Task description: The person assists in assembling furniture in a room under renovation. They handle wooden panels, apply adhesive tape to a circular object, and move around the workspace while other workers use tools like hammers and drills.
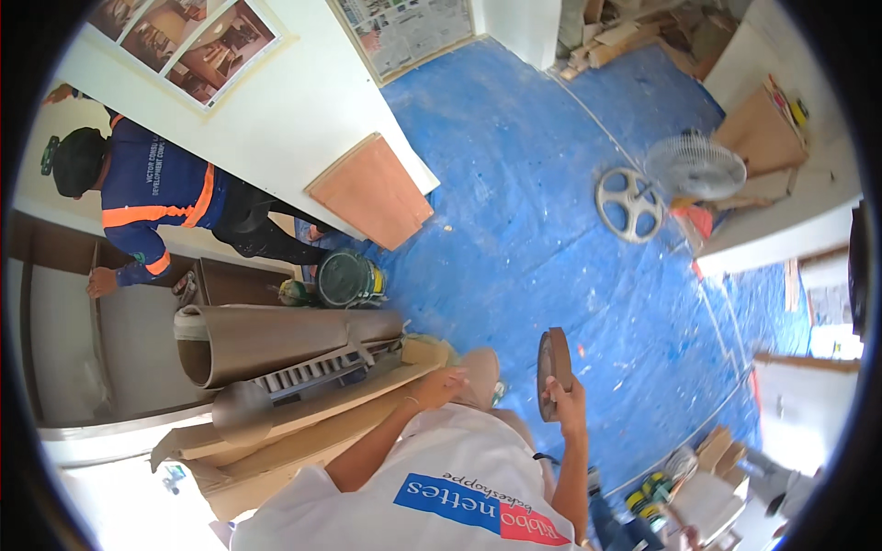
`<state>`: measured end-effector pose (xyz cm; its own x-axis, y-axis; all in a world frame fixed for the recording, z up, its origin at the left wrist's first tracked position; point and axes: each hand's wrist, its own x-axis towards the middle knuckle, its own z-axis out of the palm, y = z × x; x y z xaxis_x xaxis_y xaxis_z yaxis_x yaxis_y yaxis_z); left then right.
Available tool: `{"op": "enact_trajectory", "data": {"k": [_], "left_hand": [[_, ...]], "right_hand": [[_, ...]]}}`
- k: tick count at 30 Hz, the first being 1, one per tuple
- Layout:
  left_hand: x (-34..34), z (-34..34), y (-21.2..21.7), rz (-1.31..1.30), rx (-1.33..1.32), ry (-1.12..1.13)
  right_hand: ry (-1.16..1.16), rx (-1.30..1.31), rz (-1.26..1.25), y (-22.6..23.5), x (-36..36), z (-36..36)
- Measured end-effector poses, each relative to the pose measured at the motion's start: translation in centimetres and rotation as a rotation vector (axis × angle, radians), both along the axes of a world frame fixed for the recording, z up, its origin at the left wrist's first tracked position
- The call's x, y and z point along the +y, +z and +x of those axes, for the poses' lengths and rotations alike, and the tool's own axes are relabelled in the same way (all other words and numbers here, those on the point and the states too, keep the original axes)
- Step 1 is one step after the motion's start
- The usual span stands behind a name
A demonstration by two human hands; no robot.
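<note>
My right hand (567, 402) grips the lower part of a roll of brown edging strip (554, 354), its thumb inside the ring. The roll is upright, above the blue floor sheet (478, 211). My left hand (439, 387) hangs beside my leg with its fingers loosely apart; I see nothing in it. Just left of that hand are long cardboard pieces (340, 413), a large rolled brown sheet (285, 335) and a grey slatted metal piece (308, 372).
A co-worker in a blue and orange shirt (170, 188) leans behind the white partition (303, 101). Near them stands a lidded bucket (344, 278); a wooden board (372, 191) leans on the partition. A fan (695, 167) lies at right; wood scraps (616, 41) are piled far back.
</note>
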<state>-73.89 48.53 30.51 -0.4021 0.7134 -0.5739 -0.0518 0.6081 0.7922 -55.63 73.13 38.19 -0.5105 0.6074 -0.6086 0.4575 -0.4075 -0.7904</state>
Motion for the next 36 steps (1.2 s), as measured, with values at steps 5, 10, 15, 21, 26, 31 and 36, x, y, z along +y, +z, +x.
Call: {"op": "enact_trajectory", "data": {"k": [5, 10, 15, 21, 26, 31, 36], "left_hand": [[8.0, -12.2, -2.5, -0.159, 0.189, -0.067], [19.2, -26.3, -11.0, -0.113, 0.64, -0.268], [33.8, -39.5, -1.8, 0.023, 0.351, 0.078], [41.6, -55.3, -7.4, 0.119, 0.391, 0.267], [44.6, -70.1, -9.4, 0.249, -0.174, 1.169], [44.4, -86.0, -8.5, 0.892, -0.291, 1.973], [40.2, -96.7, -11.1, 1.285, -0.279, 2.294]], "right_hand": [[-0.018, -0.077, 0.14, 0.3, 10.9, -9.8], [-0.085, -0.033, 0.315, -1.6, 21.5, -22.6], [-0.026, -0.005, 0.473, 2.8, 32.6, -33.7], [0.139, 0.056, 0.555, 5.7, 44.3, -54.1], [0.37, 0.132, 0.458, 4.3, 52.8, -71.7], [0.704, 0.225, 0.373, 7.0, 58.0, -89.2], [1.049, 0.232, 0.458, 9.3, 59.7, -105.8]]}}
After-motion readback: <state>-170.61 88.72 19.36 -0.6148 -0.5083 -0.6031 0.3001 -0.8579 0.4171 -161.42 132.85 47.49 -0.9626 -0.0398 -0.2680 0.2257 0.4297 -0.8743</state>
